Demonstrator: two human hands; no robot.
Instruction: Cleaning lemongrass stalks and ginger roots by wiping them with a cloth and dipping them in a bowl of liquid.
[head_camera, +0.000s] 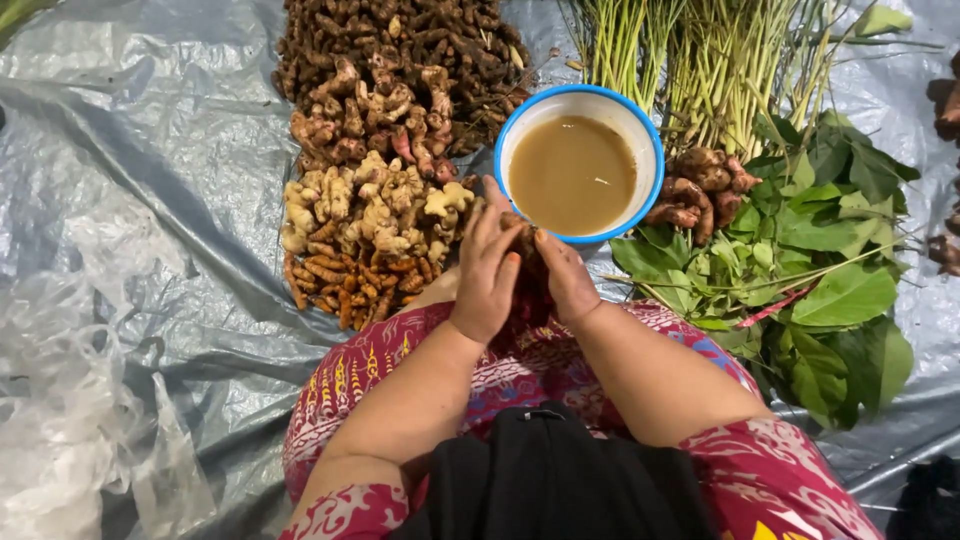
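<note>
While I watch remotely, both hands, left hand (487, 268) and right hand (563, 275), close around a brown root (522, 243) just below the bowl (640, 130) of murky water, left nearer its rim.

Brown knobbly root piece (522, 243), mostly hidden, pinched between both hands just below the blue-rimmed bowl (640, 120) of murky brown water.

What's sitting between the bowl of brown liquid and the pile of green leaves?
A small clump of reddish-brown roots lies between the blue-rimmed bowl and the green leaves, seen in the head view.
</note>
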